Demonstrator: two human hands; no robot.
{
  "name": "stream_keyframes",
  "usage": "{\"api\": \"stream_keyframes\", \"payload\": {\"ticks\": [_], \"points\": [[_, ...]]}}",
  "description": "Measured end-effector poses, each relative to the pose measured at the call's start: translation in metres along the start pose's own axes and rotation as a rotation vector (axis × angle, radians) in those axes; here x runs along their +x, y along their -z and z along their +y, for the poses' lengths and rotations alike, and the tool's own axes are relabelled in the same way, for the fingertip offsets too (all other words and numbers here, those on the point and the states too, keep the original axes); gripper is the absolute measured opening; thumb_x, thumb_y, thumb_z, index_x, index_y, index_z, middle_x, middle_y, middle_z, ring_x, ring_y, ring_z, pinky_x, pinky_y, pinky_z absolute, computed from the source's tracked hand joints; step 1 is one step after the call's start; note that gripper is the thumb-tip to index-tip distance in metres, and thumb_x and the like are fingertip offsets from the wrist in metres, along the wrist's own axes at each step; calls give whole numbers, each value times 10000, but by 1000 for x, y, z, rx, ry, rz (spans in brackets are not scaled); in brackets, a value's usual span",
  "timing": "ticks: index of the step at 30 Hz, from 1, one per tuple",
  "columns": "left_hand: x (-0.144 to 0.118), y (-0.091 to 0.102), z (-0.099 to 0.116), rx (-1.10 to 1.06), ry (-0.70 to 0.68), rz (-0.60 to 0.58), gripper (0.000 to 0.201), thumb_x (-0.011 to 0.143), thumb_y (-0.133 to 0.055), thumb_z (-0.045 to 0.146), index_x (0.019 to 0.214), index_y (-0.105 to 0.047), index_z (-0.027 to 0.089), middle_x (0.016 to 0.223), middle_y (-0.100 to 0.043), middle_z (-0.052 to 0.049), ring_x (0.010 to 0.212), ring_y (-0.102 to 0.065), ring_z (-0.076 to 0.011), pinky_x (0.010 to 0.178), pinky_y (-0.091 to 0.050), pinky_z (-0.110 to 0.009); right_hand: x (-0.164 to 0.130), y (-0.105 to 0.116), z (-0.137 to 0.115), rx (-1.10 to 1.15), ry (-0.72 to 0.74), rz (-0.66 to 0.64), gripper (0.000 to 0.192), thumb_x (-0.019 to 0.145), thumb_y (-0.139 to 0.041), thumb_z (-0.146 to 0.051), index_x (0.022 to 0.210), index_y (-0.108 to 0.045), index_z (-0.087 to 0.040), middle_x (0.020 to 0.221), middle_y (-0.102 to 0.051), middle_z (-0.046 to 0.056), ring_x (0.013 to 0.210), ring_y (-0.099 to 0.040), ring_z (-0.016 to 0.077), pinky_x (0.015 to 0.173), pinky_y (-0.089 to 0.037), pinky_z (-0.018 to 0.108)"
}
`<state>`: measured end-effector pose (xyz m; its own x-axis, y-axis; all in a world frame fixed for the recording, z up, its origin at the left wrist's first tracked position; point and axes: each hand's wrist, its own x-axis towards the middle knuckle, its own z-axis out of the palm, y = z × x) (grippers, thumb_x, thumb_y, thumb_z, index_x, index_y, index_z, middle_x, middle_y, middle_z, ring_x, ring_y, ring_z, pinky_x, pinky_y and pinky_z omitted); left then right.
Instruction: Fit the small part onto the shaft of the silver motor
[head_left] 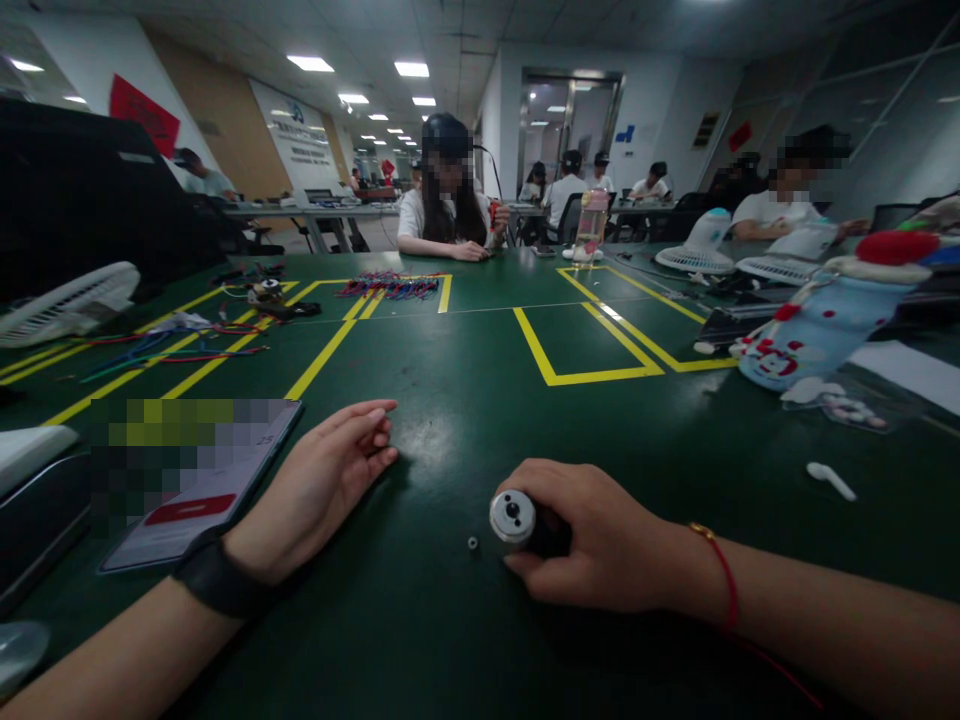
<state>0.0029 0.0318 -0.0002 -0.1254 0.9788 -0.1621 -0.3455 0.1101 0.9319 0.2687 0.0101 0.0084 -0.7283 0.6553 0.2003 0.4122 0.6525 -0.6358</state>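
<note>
My right hand [600, 535] is wrapped round a dark cylindrical motor [513, 517]. The motor's round silver end, with a dark centre and small holes, points toward me. Most of its body is hidden in the palm. Just left of it, a tiny metal ring [472, 543] lies on the green tabletop [420, 620]. My left hand [330, 470] rests on its side near the table, fingers loosely bent, with nothing visible in it. Beside the left wrist is a phone [225, 470] with a lit, partly blurred screen.
Wires [390, 286] and a small device [270, 292] lie at the back left. Yellow tape [600, 377] marks the table. On the right are a blue bottle [817, 330], a bagged item [844, 405] and a white earbud [831, 480]. A person [450, 200] sits opposite.
</note>
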Motion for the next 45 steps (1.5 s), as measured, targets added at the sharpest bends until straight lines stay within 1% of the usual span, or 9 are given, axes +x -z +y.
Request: {"api": "stream_keyframes", "payload": {"ticks": [4,6,11,14,16,21,23,28,45], "points": [[-3,0,-1,82,-36,-34,157,827,-643,151,974,-693,175,814,-592,-11,717,-564,-111,662,-517,-202,0,0,0,-5,-8,0,290,731,-668,-232,1007,-596,-181,940,-621,32,765,-544,159,651,-420,264],[-7,-2,-1,241,-65,-113,177,818,-679,189,994,-675,192,847,-594,-5,745,-559,-118,677,-493,-211,1,0,-1,-9,-8,1,289,730,-666,-231,1006,-596,-180,941,-620,29,766,-543,156,654,-418,263],[-24,-14,2,938,-328,-610,270,719,-781,236,963,-666,232,1030,-592,-17,946,-551,-198,844,-449,-328,0,-1,0,-19,-8,-1,298,720,-665,-226,1008,-601,-182,922,-615,16,742,-533,147,644,-406,260],[-30,-21,2,1098,-426,-756,166,757,-749,263,915,-700,256,1087,-589,-18,1047,-532,-224,928,-412,-370,0,-2,0,-15,-4,3,303,717,-667,-223,1010,-604,-183,922,-613,15,742,-531,145,638,-402,255],[-33,-24,1,1092,-439,-744,63,813,-699,275,869,-721,258,1055,-596,-18,1017,-551,-211,914,-420,-354,0,-2,0,-13,-4,6,303,720,-666,-228,1012,-602,-183,927,-615,17,749,-533,147,642,-402,256],[-43,-35,5,921,-490,-513,95,869,-638,271,911,-723,277,998,-572,-11,936,-572,-179,826,-453,-297,1,-3,-1,-24,-3,13,286,726,-657,-231,1000,-592,-183,925,-614,17,738,-532,144,635,-395,252],[-49,-42,7,918,-535,-469,105,870,-635,256,916,-722,293,984,-565,-6,923,-568,-175,811,-453,-290,2,-3,-1,-39,4,13,237,730,-649,-232,954,-587,-183,889,-605,10,705,-517,134,605,-378,243],[-57,-54,6,970,-561,-474,125,869,-613,225,901,-724,274,939,-565,-17,868,-561,-178,748,-468,-284,3,-4,-1,-70,16,16,184,726,-640,-229,890,-572,-182,832,-577,3,664,-488,126,571,-355,233],[-62,-59,6,985,-513,-473,142,888,-580,255,931,-711,287,920,-563,-9,866,-559,-179,743,-460,-290,3,-4,-1,-47,25,21,188,726,-639,-216,900,-577,-182,837,-579,8,671,-502,130,573,-369,227]]}}
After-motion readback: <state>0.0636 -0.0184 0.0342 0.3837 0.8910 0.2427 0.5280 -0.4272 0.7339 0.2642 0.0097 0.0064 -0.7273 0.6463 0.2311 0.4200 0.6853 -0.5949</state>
